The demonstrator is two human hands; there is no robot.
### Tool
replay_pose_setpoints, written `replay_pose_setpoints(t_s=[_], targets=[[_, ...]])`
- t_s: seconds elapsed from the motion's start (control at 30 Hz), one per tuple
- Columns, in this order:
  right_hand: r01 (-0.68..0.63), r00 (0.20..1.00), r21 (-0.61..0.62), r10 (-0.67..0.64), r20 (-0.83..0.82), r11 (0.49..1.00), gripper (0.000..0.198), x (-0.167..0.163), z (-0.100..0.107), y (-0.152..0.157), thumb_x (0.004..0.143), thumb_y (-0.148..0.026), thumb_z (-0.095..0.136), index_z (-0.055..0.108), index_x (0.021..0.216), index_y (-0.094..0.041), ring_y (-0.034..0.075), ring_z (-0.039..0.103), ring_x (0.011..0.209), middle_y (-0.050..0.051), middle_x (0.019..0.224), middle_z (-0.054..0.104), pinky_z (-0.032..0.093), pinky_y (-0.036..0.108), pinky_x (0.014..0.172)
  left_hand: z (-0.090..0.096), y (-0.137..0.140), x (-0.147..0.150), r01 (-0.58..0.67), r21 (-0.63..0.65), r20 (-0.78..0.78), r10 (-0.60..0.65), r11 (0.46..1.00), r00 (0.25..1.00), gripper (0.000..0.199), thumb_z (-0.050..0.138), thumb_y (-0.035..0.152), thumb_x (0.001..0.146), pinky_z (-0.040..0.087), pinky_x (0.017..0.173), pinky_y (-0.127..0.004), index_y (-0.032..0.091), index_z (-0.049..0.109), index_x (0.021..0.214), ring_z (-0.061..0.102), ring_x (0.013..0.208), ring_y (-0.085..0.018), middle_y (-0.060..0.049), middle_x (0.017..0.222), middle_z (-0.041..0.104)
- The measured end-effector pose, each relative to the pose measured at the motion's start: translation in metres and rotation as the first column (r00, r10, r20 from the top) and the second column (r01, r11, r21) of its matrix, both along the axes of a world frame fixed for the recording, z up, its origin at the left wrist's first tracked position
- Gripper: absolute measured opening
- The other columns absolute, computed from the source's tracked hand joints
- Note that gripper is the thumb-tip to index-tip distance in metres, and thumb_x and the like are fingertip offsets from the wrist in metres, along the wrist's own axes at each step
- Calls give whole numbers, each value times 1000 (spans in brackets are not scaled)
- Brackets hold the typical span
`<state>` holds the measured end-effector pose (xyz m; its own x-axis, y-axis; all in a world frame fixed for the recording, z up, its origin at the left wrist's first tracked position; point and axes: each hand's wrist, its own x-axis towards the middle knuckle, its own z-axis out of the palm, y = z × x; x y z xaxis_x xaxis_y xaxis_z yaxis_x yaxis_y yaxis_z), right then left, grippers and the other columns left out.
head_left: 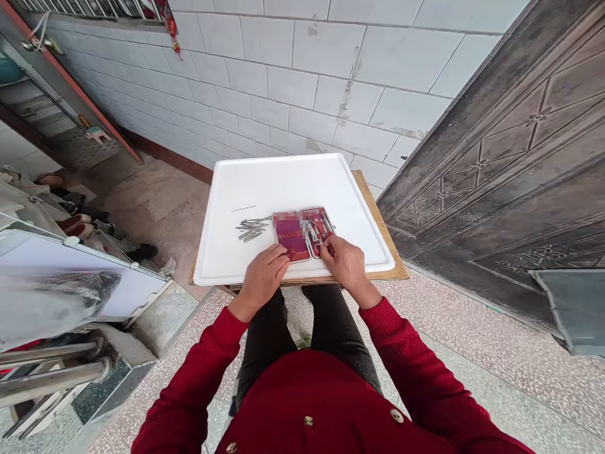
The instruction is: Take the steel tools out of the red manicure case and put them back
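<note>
A manicure case (292,230) lies open on the white board (278,180), its lining red and purple. Slim metal tools and what look like small scissors (317,250) sit in its right half; the left half has a row of loops. My left hand (265,272) holds the near left edge of the case with curled fingers. At the near right part of the case, my right hand (346,261) has thumb and forefinger pinched together by the tools; what is between them is too small to tell. Left of the case lies a pile of metal tools (253,228).
Under the white board is a wooden tabletop (373,208), close to a tiled wall (265,82). A dark carved door (496,157) stands on the right. Shoes (78,226) on a rack and a white panel (142,277) are at the left.
</note>
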<state>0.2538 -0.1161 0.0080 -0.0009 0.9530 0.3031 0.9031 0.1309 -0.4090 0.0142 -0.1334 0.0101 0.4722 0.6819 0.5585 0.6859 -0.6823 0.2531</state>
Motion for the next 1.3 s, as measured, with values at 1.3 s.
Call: replay_pose_setpoints(t_s=[1.3], targets=[[-59, 969, 28, 64, -239, 998, 23, 9, -3, -4, 95, -33, 51, 64, 80, -21, 17, 57, 66, 2, 72, 64, 35, 29, 66, 31, 90, -86, -591, -185, -25, 597, 786, 802, 32, 44, 31, 102, 48, 80, -32, 22, 75, 103, 70, 99, -25, -8, 111, 78]])
